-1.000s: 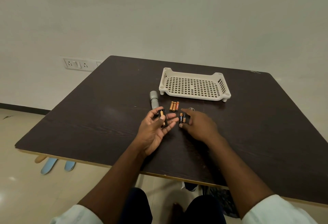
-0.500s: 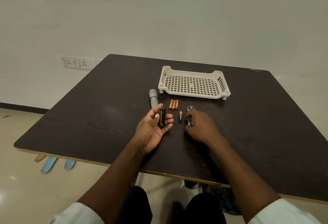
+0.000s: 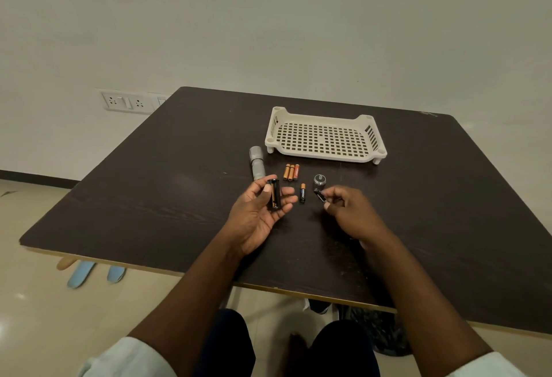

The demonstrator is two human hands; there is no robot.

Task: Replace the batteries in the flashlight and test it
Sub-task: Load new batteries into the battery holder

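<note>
My left hand (image 3: 259,214) lies palm up over the dark table (image 3: 149,191) and holds a black battery holder (image 3: 274,194) with one copper-topped battery showing in it. To its right, my right hand (image 3: 351,212) pinches a small black battery (image 3: 320,196) between thumb and fingertips, just above the table. Another black and copper battery (image 3: 303,193) lies on the table between my hands. Three orange batteries (image 3: 291,172) lie side by side further back. The grey flashlight body (image 3: 257,162) lies behind my left hand. Its round end cap (image 3: 319,180) sits behind my right hand.
A cream perforated plastic tray (image 3: 325,149) stands at the back of the table. A wall socket plate (image 3: 127,102) is on the wall at the left. Blue slippers (image 3: 89,273) lie on the floor below the table's left edge.
My right hand has picked one of the two black batteries off the table and lifted it to the right, leaving one behind. My left hand has kept the holder still.
</note>
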